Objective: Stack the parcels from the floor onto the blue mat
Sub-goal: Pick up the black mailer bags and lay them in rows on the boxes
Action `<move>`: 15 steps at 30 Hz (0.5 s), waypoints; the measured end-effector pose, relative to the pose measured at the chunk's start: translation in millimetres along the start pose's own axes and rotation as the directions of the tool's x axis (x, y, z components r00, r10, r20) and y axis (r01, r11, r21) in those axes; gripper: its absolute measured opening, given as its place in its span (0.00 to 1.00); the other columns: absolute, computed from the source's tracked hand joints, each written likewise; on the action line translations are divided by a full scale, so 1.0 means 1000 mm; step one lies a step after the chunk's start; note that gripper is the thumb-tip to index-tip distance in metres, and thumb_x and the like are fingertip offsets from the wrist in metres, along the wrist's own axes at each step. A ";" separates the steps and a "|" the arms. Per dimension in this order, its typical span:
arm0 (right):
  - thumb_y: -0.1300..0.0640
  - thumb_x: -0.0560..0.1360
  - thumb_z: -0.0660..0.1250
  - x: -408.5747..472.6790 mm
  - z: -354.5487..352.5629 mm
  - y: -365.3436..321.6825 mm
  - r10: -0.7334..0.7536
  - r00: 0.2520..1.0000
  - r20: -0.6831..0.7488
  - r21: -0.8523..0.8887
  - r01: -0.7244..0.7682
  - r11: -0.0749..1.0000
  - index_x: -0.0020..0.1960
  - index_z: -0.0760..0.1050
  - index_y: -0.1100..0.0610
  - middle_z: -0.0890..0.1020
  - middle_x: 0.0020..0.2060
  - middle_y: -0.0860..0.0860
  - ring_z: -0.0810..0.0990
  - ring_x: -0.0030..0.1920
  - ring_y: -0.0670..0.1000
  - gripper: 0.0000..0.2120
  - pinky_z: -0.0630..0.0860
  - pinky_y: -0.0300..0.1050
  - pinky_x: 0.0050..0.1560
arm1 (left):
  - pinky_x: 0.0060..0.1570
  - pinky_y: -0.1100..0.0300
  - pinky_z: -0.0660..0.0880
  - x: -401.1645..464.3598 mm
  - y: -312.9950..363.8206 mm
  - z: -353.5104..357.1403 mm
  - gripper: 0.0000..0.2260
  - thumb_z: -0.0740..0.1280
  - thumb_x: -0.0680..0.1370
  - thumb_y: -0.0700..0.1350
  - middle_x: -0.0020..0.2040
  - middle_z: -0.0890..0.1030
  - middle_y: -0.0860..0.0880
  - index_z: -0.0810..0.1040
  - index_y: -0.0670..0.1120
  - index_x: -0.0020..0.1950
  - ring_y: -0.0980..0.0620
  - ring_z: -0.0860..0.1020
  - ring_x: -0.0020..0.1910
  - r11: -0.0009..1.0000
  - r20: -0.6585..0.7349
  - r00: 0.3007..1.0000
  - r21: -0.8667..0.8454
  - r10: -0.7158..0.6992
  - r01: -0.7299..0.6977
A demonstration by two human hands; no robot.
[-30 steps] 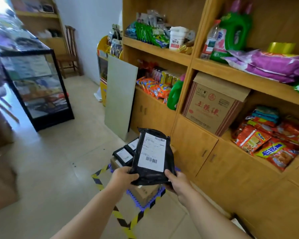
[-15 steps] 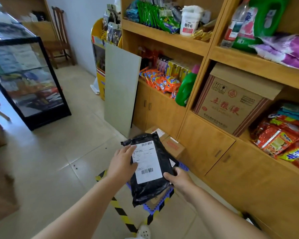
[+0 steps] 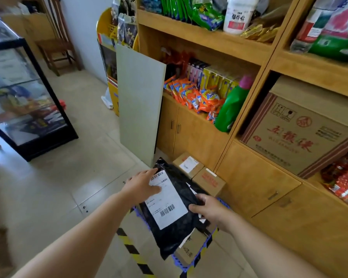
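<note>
Far left: glass display case with a black frame on the tiled floor, wooden chair behind it by the wall. Pale board leans upright against the wooden shelving unit, yellow rack just behind the board. Left hand lies flat on the black parcel, fingers straight, pressing on the upper-left part of its white shipping label; no curl round anything. The parcel is a soft black bag, tilted, lying on top of a cardboard box that sits on the blue mat; yellow-black hazard tape runs on the floor along the mat edge. Right hand grips the parcel's right edge, thumb on top, fingers curled under. Behind the parcel, two small cardboard boxes sit touching each other against the cabinet doors. Shelves above hold orange snack packs, a green detergent bottle, and further right a large printed carton.
</note>
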State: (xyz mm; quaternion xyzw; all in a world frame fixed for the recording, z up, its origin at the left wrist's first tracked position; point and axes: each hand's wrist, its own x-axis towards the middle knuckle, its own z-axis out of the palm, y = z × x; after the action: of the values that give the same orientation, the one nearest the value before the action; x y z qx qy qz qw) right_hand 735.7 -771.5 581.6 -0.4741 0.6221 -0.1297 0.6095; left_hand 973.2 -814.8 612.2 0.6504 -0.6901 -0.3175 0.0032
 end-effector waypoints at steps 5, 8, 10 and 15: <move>0.57 0.79 0.63 0.037 -0.006 -0.022 0.028 1.000 -0.003 0.097 -0.028 0.995 0.71 0.63 0.57 0.73 0.50 0.43 0.75 0.46 0.40 0.22 0.73 0.33 0.41 | 0.48 0.61 0.77 0.049 -0.017 -0.015 0.23 0.65 0.78 0.45 0.60 0.77 0.50 0.63 0.50 0.72 0.52 0.78 0.52 0.912 0.162 0.987 -0.405 -0.006 0.072; 0.56 0.78 0.65 0.061 -0.004 -0.033 0.075 0.996 -0.054 0.153 -0.066 0.986 0.74 0.60 0.59 0.73 0.59 0.48 0.77 0.50 0.45 0.27 0.75 0.36 0.41 | 0.33 0.69 0.73 0.084 -0.026 -0.026 0.19 0.65 0.78 0.42 0.47 0.80 0.54 0.68 0.48 0.69 0.59 0.79 0.41 0.858 0.201 0.979 -0.508 0.038 0.071; 0.56 0.78 0.66 0.076 0.002 -0.040 0.108 0.987 -0.119 0.194 -0.084 0.977 0.74 0.61 0.58 0.74 0.61 0.49 0.78 0.51 0.45 0.27 0.74 0.36 0.39 | 0.32 0.69 0.74 0.107 -0.033 -0.035 0.18 0.65 0.78 0.41 0.45 0.80 0.54 0.70 0.49 0.67 0.60 0.80 0.38 0.855 0.247 0.966 -0.515 0.079 0.062; 0.57 0.77 0.67 0.110 0.028 -0.052 0.210 0.951 -0.228 0.401 -0.105 0.910 0.63 0.72 0.56 0.79 0.58 0.54 0.79 0.49 0.50 0.15 0.75 0.38 0.41 | 0.67 0.51 0.68 0.170 -0.062 -0.058 0.30 0.68 0.75 0.45 0.71 0.68 0.47 0.61 0.53 0.75 0.46 0.68 0.68 0.924 0.208 0.974 -0.381 0.094 -0.007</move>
State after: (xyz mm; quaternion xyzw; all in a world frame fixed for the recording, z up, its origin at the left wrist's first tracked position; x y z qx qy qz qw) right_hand 803.7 -869.2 543.9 -0.2715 0.6972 -0.2614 0.6098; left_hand 1027.3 -989.7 561.9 0.5798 -0.6285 -0.5150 0.0594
